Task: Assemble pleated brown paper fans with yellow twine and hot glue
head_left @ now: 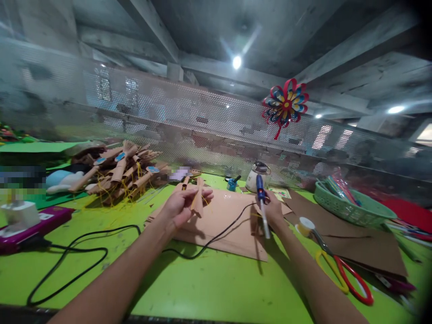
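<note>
My left hand [182, 206] is curled around a brown rolled paper piece [198, 200] with yellow strands, held upright above a sheet of brown cardboard [226, 225]. My right hand [272, 208] grips a blue glue gun [261, 198]; its white glue stick juts toward me and its black cord [101, 252] trails left across the green table [202, 288]. The two hands are a short way apart over the cardboard.
A heap of finished brown paper rolls [121, 173] lies at the back left. Red-and-yellow scissors [344, 274] and a tape roll [305, 225] rest at the right, near a green basket [351, 207]. A white pot [258, 176], a perforated metal screen with a paper pinwheel [285, 104], and a magenta box [33, 222] surround the work area.
</note>
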Tool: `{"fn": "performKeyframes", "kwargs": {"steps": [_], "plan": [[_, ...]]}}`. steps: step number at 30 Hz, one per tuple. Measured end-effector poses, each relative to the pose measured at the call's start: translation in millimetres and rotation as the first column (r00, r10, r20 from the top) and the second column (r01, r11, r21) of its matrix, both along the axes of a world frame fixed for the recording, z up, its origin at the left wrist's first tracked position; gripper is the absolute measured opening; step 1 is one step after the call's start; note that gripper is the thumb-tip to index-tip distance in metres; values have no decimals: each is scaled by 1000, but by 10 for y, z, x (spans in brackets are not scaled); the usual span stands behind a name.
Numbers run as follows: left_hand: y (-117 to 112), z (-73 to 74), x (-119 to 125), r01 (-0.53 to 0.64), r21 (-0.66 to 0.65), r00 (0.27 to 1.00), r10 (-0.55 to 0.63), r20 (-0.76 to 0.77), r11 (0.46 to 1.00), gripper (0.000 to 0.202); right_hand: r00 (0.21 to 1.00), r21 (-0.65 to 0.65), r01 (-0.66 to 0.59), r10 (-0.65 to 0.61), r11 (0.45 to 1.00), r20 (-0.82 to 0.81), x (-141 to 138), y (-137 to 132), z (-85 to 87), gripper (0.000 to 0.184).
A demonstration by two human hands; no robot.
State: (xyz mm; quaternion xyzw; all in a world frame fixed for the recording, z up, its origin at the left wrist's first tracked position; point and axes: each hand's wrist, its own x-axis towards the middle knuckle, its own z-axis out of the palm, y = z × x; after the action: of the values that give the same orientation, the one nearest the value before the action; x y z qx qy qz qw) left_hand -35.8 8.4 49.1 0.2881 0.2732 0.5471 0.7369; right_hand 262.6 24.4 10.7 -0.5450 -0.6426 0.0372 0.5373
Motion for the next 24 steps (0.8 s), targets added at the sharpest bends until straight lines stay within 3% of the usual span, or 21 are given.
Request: {"fn": "performKeyframes", "kwargs": {"steps": [3, 5, 8, 10, 12, 14, 18, 24], "plan": [[-1, -73, 52, 58, -39, 998, -59, -36, 998, 20, 985, 4, -20, 20, 1000, -172, 62, -68, 141, 33], [-10, -142, 111, 91, -68, 994, -94, -46, 994, 19, 933, 11, -145, 140, 989, -330, 45, -179, 257, 35], [-32, -208, 180, 124, -104, 990, -130, -58, 987, 19, 653, 47, -490, 401, 871, -643, -70, -432, 408, 33], [-54, -220, 203, 137, -111, 987, -145, -71, 984, 20, 593, -19, -621, 454, 783, -665, -182, -622, 464, 36], [-81, -218, 216, 138, -91, 986, -145, -86, 986, 22, 658, -192, -685, 485, 703, -576, -295, -786, 484, 43], [-102, -216, 225, 142, -69, 983, -149, -106, 987, 24, 754, -365, -651, 516, 665, -406, -385, -896, 478, 46], [-109, -233, 237, 146, -62, 981, -153, -123, 987, 22, 854, -477, -503, 499, 721, -147, -462, -940, 429, 51], [-103, -255, 270, 137, -67, 984, -143, -105, 988, 19, 851, -489, -479, 523, 729, -52, -471, -883, 396, 49]]}}
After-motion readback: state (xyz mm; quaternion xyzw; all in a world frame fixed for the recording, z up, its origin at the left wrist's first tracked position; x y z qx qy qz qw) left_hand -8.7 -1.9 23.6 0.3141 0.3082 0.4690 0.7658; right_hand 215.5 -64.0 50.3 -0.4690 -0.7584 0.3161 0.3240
